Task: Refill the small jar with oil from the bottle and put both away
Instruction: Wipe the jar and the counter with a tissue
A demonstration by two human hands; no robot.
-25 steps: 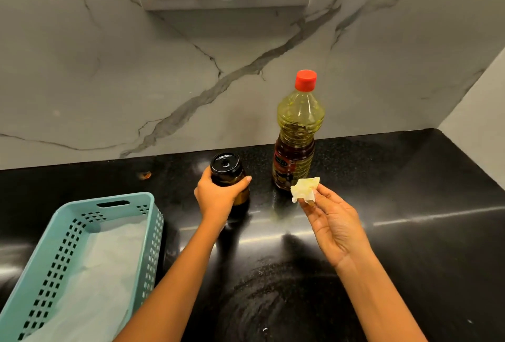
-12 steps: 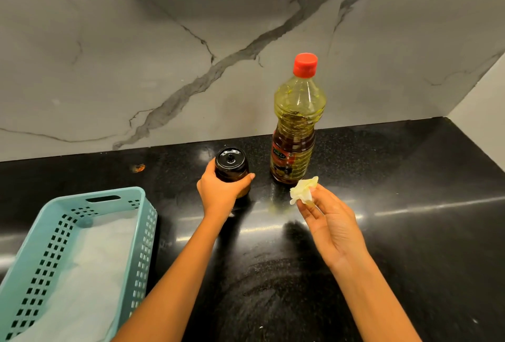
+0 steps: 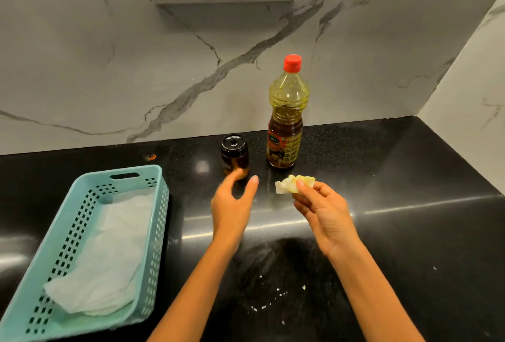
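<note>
The lidded small jar (image 3: 235,154) stands just left of the capped bottle (image 3: 287,123), both near the back wall. The left hand (image 3: 232,205) hovers just in front of the jar, fingers spread, holding nothing. The right hand (image 3: 325,213) pinches a crumpled tissue (image 3: 293,184) in front of the bottle. Black counter (image 3: 396,191) stretches right of the bottle to the side wall; the basket (image 3: 158,232) sits well left.

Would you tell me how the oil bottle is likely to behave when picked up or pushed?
The oil bottle is tall and narrow, so a push near its red cap would probably tip it. Its ribbed clear plastic likely flexes under a squeeze. Oil seems to fill only the lower part, so it is probably fairly light.
</note>
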